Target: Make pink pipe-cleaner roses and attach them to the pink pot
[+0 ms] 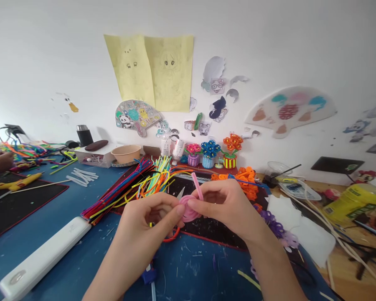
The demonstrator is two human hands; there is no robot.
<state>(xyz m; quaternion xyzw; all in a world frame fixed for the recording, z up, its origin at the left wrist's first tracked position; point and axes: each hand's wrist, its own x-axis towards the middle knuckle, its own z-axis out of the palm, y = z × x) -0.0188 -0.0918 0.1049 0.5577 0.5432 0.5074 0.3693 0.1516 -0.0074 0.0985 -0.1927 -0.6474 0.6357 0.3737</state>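
Yellow drawing paper [172, 79] hangs on a white wall [285, 42] behind a blue worktop [90, 255]; above its dark mat [207, 230], a pink pipe-cleaner coil [190, 215] sits between both hands' fingers, the left hand [158, 213] pinching its left edge, the right hand [224, 205] pinching its right side, beside the upward-pointing tail [196, 185]

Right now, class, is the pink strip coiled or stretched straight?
Mostly coiled: the pink strip winds in rings between left hand and right hand, with one end sticking up.
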